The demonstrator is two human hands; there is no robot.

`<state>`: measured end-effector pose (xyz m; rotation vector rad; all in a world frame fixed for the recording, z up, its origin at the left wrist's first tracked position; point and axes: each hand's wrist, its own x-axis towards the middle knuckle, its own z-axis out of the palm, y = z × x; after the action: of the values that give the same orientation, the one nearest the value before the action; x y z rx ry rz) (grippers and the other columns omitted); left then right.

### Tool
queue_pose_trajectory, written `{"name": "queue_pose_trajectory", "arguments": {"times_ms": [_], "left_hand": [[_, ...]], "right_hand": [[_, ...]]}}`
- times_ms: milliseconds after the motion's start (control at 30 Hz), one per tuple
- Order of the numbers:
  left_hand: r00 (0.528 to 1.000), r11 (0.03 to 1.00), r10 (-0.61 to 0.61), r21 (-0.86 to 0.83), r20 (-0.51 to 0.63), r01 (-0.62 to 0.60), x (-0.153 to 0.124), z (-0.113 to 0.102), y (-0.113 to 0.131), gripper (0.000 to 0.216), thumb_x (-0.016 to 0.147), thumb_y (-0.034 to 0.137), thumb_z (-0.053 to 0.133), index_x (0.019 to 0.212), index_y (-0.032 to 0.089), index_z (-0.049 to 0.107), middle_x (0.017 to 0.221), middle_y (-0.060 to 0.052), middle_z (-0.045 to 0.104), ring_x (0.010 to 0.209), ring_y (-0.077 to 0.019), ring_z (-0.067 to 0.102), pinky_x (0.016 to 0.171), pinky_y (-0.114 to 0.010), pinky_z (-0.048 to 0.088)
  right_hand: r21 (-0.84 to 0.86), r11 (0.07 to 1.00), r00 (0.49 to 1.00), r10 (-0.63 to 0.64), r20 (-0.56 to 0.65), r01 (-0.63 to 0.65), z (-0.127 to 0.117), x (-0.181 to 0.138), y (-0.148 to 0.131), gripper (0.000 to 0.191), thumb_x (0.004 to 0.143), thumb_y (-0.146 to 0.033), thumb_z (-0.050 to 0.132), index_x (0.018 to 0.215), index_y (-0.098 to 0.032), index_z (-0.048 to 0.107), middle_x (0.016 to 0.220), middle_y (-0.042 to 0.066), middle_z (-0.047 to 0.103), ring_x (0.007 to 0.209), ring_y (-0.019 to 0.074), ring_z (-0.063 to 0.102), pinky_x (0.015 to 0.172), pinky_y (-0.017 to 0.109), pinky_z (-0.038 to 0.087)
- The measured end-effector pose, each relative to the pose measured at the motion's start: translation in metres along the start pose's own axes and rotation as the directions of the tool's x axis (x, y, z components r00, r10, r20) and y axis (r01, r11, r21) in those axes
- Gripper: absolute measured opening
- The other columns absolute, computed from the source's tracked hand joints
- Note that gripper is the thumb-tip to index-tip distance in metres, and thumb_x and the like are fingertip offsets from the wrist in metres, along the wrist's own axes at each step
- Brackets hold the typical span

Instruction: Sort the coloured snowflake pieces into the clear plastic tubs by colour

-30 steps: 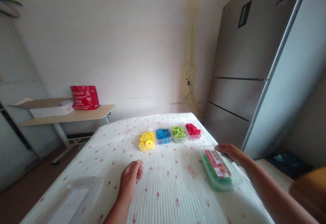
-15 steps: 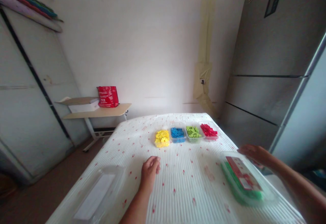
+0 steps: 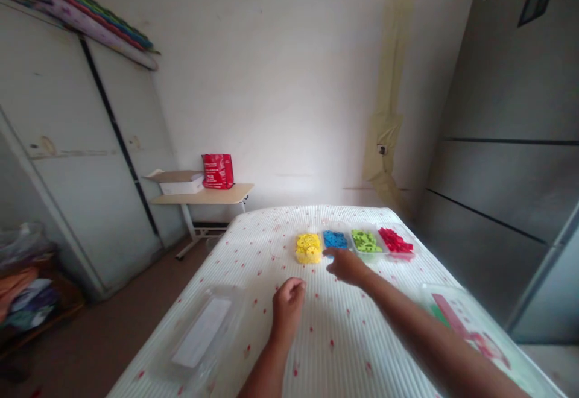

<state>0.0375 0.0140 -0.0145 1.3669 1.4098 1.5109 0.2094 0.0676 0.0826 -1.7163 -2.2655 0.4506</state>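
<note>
My left hand [image 3: 289, 298] is just above the table or resting on it, its fingers curled and pressed together; whatever may be in them is hidden. My right hand [image 3: 346, 265] is stretched forward, fingertips pointing left, close to the tub of yellow pieces [image 3: 308, 248] and in front of the tub of blue pieces [image 3: 335, 240]. Its forefinger and thumb look apart, with nothing visible in them. To the right stand a tub of green pieces [image 3: 366, 241] and a tub of red pieces [image 3: 395, 241]. All these tubs are clear plastic.
A clear container with a white label [image 3: 203, 331] lies at the table's left. At the right edge, a lidded container with a red label [image 3: 461, 316] is partly behind my right forearm. A side table [image 3: 235, 194] holds a red bag [image 3: 218, 172]; a fridge [image 3: 506, 114] stands right.
My right hand has moved from the lidded container on the right to the yellow and blue tubs. My left hand stays closed near its place. The view has turned left.
</note>
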Motion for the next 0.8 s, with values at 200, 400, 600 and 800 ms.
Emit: {"name": "queue_pose_trajectory", "arguments": {"times_ms": [200, 400, 600, 800], "left_hand": [[0.964, 0.9, 0.263, 0.35, 0.043, -0.261, -0.035, -0.05, 0.022, 0.016, 0.079, 0.023, 0.047, 0.072, 0.02, 0.061, 0.075, -0.003, 0.06, 0.074, -0.0159, 0.055, 0.071, -0.026, 0.043], [0.908, 0.545, 0.415, 0.816, -0.06, -0.195, -0.068, -0.14, 0.025, 0.019, 0.08, 0.026, 0.048, 0.089, 0.021, 0.064, 0.097, -0.009, 0.063, 0.094, -0.0219, 0.057, 0.087, -0.035, 0.041], [0.966, 0.301, 0.157, 0.941, -0.207, 0.153, -0.075, -0.192, 0.017, 0.062, 0.068, 0.043, 0.058, 0.125, 0.021, 0.05, 0.136, -0.013, 0.044, 0.125, -0.0333, 0.037, 0.098, -0.048, 0.032], [0.973, 0.265, -0.069, 0.936, -0.219, 0.23, -0.077, -0.193, 0.004, 0.075, 0.067, 0.05, 0.056, 0.134, 0.022, 0.041, 0.145, -0.015, 0.031, 0.129, -0.035, 0.033, 0.097, -0.049, 0.032]], "right_hand": [[-0.095, 0.994, 0.998, 0.059, -0.024, -0.061, 0.052, 0.02, -0.023, 0.032, 0.089, -0.031, 0.052, 0.118, -0.016, 0.052, 0.113, 0.009, 0.058, 0.095, 0.0196, 0.059, 0.08, 0.038, 0.05], [-0.161, 0.986, 0.998, 0.034, -0.058, -0.043, 0.066, 0.013, -0.022, 0.036, 0.088, -0.017, 0.038, 0.122, -0.014, 0.05, 0.099, 0.016, 0.068, 0.09, 0.0252, 0.065, 0.069, 0.032, 0.045], [-0.2, 0.979, 0.998, -0.047, -0.035, 0.04, 0.071, -0.024, -0.023, 0.036, 0.085, -0.02, 0.04, 0.117, -0.015, 0.053, 0.09, 0.013, 0.071, 0.082, 0.0246, 0.067, 0.064, 0.029, 0.043], [-0.158, 0.98, 0.992, -0.119, 0.042, 0.124, 0.063, -0.08, -0.024, 0.031, 0.081, -0.023, 0.047, 0.108, -0.02, 0.061, 0.084, 0.01, 0.072, 0.076, 0.0224, 0.067, 0.064, 0.028, 0.043]]}}
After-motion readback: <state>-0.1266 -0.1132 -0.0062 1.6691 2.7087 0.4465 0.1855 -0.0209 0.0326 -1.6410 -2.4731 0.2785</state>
